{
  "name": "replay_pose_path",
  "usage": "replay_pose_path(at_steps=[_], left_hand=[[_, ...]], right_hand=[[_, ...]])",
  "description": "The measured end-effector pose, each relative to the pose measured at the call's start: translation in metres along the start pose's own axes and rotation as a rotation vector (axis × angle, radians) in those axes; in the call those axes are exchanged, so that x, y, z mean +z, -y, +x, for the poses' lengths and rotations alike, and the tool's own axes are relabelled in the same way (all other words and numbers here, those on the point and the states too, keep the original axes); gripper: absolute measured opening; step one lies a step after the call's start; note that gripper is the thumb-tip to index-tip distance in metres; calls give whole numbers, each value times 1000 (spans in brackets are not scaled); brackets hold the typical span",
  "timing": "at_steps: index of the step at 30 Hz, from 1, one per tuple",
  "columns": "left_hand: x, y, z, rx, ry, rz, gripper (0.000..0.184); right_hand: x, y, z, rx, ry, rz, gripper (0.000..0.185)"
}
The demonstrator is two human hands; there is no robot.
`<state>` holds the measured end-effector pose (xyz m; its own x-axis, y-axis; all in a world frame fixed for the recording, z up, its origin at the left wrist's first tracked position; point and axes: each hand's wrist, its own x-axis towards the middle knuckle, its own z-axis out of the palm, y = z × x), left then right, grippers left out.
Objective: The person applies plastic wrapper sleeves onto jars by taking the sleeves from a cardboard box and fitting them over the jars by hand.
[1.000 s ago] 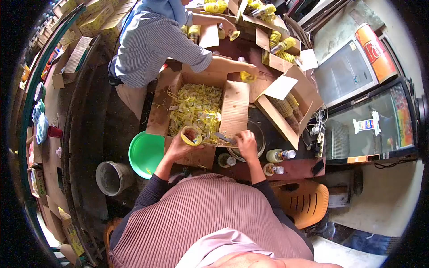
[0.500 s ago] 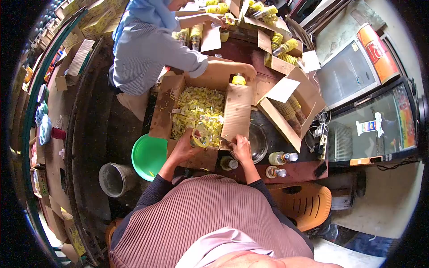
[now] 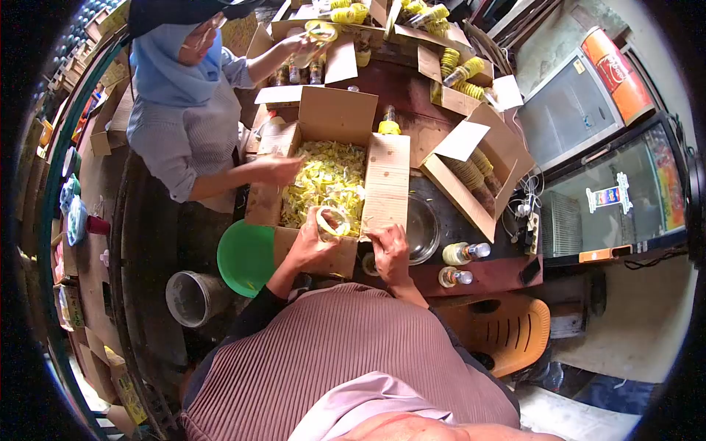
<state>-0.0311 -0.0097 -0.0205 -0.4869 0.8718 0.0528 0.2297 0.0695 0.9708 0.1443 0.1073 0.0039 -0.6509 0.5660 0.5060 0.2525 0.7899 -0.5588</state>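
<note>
My left hand [image 3: 310,246] is closed around a pale yellow, see-through ring [image 3: 334,220], like a roll of tape, above the near edge of an open cardboard box [image 3: 388,180]. Yellow and white scraps [image 3: 320,180] fill that box. My right hand [image 3: 390,251] is at the box's near right corner, its fingers pinched together; what they hold, if anything, is hidden. A small bottle [image 3: 370,263] stands partly behind the right hand. Across the box, a co-worker's hand [image 3: 278,170] reaches over the scraps, and their other hand holds a similar yellow ring [image 3: 321,31].
A glass bowl [image 3: 422,231] and two small bottles [image 3: 456,254] [image 3: 454,277] are right of my hands. A yellow-based bottle [image 3: 389,121] stands behind the box. A green basin [image 3: 243,257] and a grey bucket [image 3: 193,299] are left. Cardboard boxes [image 3: 478,165] stand farther back.
The co-worker has leaned back left, let go of the yellow-based bottle, and brought a hand over the scraps. My left hand has turned the ring. The thin dark tool at my right fingers no longer shows.
</note>
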Motion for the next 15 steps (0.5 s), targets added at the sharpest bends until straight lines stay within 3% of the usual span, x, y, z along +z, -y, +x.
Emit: replay_pose_path(at_steps=[4, 15], left_hand=[[8, -1, -3, 68, -40, -13, 58], [18, -17, -6, -20, 4, 73, 59]], right_hand=[[-4, 4, -5, -46, 3, -49, 17], [-6, 6, -17, -135, 24, -279, 9]])
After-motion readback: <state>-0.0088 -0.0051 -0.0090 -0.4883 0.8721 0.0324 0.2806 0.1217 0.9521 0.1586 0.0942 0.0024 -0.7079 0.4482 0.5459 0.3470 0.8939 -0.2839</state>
